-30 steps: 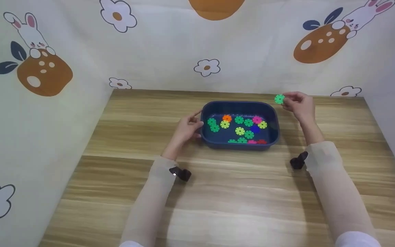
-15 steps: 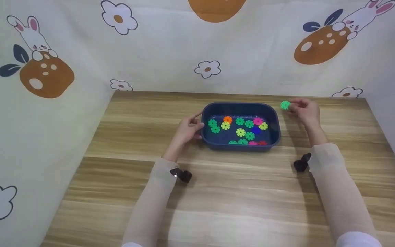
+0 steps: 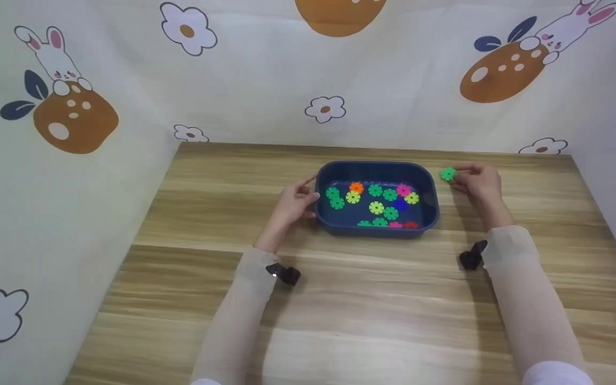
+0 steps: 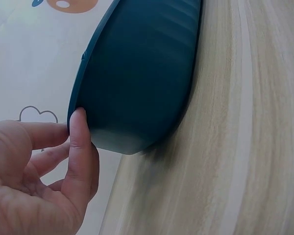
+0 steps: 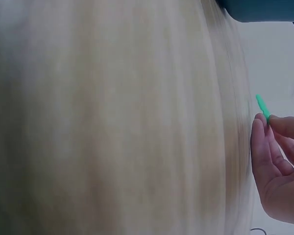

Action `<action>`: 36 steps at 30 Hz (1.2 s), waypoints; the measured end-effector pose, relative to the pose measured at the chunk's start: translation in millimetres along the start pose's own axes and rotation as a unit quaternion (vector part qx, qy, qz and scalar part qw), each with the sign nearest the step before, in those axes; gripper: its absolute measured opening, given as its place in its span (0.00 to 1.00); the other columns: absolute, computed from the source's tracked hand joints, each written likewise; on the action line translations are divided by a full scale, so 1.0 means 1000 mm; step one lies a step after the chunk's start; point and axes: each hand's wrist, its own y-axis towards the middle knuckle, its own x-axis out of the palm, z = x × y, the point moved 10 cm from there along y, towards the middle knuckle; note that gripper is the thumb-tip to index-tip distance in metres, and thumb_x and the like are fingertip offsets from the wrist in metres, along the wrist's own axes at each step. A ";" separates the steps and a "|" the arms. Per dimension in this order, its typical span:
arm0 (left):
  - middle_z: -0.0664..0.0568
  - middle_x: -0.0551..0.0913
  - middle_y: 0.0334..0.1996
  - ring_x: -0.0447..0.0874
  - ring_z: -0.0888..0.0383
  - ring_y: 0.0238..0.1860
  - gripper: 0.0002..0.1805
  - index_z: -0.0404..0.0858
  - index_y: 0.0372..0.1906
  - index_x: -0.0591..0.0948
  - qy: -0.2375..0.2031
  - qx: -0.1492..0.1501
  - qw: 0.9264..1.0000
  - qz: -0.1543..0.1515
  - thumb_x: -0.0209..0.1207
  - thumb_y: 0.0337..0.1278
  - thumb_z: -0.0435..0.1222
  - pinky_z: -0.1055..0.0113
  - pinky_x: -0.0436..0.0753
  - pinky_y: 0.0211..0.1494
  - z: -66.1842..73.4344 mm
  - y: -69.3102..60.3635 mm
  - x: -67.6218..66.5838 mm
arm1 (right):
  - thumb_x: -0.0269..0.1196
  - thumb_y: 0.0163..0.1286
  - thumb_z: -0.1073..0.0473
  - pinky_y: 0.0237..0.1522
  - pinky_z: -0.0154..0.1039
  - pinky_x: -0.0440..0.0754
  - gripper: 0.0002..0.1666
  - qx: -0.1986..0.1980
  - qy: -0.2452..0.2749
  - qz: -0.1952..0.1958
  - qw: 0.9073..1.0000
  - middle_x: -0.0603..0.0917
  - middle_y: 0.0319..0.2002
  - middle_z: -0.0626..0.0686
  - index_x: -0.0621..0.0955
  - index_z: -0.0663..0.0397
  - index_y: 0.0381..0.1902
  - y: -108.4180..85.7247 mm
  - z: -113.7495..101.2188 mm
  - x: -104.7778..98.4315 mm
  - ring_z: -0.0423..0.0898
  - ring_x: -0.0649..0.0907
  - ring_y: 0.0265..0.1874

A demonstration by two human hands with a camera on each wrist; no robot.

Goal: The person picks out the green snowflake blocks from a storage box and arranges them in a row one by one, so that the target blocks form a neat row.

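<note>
Green notched disc [image 3: 447, 174] is pinched between thumb and fingers of the right hand [image 3: 482, 187], just beside the right end of the dark blue tub [image 3: 377, 232], whose wall stands between it and the loose green, yellow, orange, pink, blue and red discs [image 3: 376, 207] inside. Left hand [image 3: 293, 204], well apart from the right, grips the tub's left rim, thumb against the outer wall. Wood-grain table [image 3: 372, 305] beneath, rabbit-and-flower printed cloth [image 3: 249, 75] behind; both forearms reach forward, a black wrist camera [image 3: 289, 275] on each.
</note>
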 end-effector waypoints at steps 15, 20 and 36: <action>0.47 0.74 0.42 0.78 0.59 0.36 0.29 0.45 0.71 0.71 0.000 -0.001 1.000 -0.002 0.56 0.68 0.28 0.73 0.85 0.27 -0.001 -0.001 0.001 | 0.58 0.72 0.68 0.47 0.27 0.86 0.23 0.013 -0.087 0.008 0.996 0.82 0.34 0.40 0.73 0.70 0.63 0.000 0.001 -0.004 0.30 0.84 0.33; 0.47 0.74 0.43 0.78 0.59 0.35 0.29 0.45 0.72 0.71 0.003 -0.003 1.000 -0.003 0.56 0.68 0.29 0.72 0.86 0.28 0.000 0.000 0.001 | 0.57 0.73 0.66 0.51 0.27 0.85 0.24 0.028 -0.081 0.006 0.996 0.80 0.46 0.48 0.72 0.68 0.65 -0.002 0.004 -0.005 0.32 0.84 0.39; 0.46 0.75 0.43 0.78 0.58 0.37 0.29 0.44 0.72 0.70 -0.004 0.005 1.000 -0.007 0.56 0.68 0.27 0.73 0.85 0.27 0.001 0.000 0.001 | 0.59 0.72 0.66 0.50 0.30 0.86 0.26 0.023 -0.028 0.010 0.999 0.82 0.39 0.44 0.71 0.71 0.65 -0.010 -0.003 -0.010 0.34 0.85 0.38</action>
